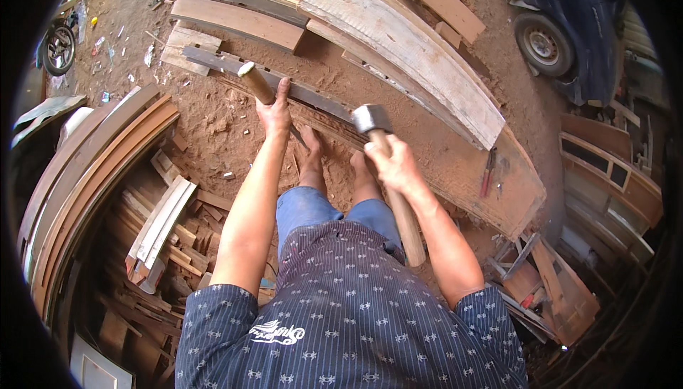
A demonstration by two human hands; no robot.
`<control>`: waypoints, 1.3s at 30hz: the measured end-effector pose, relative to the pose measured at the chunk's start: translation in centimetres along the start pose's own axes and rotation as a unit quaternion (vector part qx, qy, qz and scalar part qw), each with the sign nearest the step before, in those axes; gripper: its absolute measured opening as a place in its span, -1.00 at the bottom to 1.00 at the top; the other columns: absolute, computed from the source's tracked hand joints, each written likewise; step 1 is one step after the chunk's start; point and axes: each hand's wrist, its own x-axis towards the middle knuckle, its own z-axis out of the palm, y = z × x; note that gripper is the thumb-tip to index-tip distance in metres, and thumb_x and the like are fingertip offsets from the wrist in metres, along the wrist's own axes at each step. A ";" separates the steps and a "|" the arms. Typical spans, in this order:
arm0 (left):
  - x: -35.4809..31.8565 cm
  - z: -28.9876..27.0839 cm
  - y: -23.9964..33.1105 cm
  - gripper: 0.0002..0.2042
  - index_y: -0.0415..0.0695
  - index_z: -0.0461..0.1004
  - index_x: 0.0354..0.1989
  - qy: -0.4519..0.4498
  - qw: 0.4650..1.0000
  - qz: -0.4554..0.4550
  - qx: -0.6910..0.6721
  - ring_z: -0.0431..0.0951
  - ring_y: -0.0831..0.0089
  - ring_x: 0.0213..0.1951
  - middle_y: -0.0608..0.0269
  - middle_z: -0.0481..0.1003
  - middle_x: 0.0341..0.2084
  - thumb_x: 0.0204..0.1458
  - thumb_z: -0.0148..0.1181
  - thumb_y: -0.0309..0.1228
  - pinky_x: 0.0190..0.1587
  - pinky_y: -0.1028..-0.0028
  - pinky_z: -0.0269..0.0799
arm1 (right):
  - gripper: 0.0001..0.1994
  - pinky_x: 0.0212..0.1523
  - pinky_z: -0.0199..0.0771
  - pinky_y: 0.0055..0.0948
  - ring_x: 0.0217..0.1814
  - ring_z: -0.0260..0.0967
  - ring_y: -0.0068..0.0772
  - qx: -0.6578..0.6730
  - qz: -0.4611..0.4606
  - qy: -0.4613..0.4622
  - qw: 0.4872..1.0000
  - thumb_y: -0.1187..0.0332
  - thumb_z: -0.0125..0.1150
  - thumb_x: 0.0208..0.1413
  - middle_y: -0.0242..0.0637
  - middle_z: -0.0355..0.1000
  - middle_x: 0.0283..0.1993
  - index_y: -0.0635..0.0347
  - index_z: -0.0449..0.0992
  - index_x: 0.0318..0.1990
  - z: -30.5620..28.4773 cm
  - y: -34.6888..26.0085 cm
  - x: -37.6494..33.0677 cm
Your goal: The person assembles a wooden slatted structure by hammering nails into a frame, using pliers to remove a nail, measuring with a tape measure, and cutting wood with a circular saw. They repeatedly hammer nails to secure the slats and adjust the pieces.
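The left hand, just above and left of the picture's center, is wrapped around a chisel-like tool, its thumb pointing up. The tool's round, pale-topped wooden handle leans out toward the upper left, and a narrow dark blade shows below the fist; whether its tip touches anything cannot be told. The right hand, right of center, grasps a hammer close below its blocky, dark head, the long wooden handle slanting down past the shorts.

Beyond the hands, a dark slotted timber runs diagonally from the upper left toward the center. Two bare feet stand on reddish earth near it. Blue shorts and a dark patterned shirt fill the lower center.

Across the top center lie stacked planks, including a broad, pale, weathered plank. Right of center, red-handled pliers rest on a brown board. At left, long boards curve with the lens beside a heap of offcuts. A dark blue vehicle occupies the upper right; a spoked wheel stands at the upper left. More scrap wood is piled lower right.
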 end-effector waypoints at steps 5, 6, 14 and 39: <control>-0.3 -0.3 1.5 -0.31 -0.28 0.42 0.13 -0.037 0.998 -0.053 0.000 0.51 0.40 -0.05 0.19 0.54 -0.07 -0.04 0.56 -0.08 0.11 0.39 0.39 | -0.49 -0.19 0.63 -0.10 -0.23 0.64 0.00 -0.091 -0.106 -0.014 0.990 0.03 0.16 0.23 0.13 0.60 -0.29 0.45 0.50 -0.06 3.6 -1.4 0.8; -0.3 -0.5 2.0 -0.31 -0.28 0.42 0.14 -0.040 0.998 -0.056 0.014 0.51 0.40 -0.05 0.19 0.55 -0.07 -0.04 0.56 -0.08 0.11 0.39 0.39 | -0.50 -0.22 0.63 -0.11 -0.25 0.64 -0.02 -0.095 -0.057 -0.011 0.994 0.03 0.15 0.23 0.12 0.60 -0.31 0.45 0.51 -0.08 3.4 -1.8 1.5; -0.4 0.6 1.8 -0.44 -0.22 0.47 -0.05 0.022 0.999 0.042 0.013 0.45 0.56 -0.36 0.36 0.51 -0.33 0.00 0.52 -0.03 -0.30 0.47 0.40 | -0.54 -0.55 0.49 -0.53 -0.52 0.40 -0.60 0.223 0.044 -0.068 0.971 -0.04 0.03 0.40 -0.40 0.41 -0.42 0.23 0.45 0.04 -5.2 0.8 -0.7; -6.4 3.4 12.7 -0.75 -0.11 0.57 -0.19 -0.436 0.728 0.374 0.375 0.61 -0.03 -0.12 0.02 0.62 -0.26 -0.10 0.31 -0.45 -0.04 0.08 0.53 | -0.49 0.02 0.53 -0.02 0.03 0.52 0.24 -0.244 -0.049 0.178 0.952 0.07 0.25 0.26 0.20 0.55 -0.05 0.31 0.46 0.17 -8.4 17.4 0.4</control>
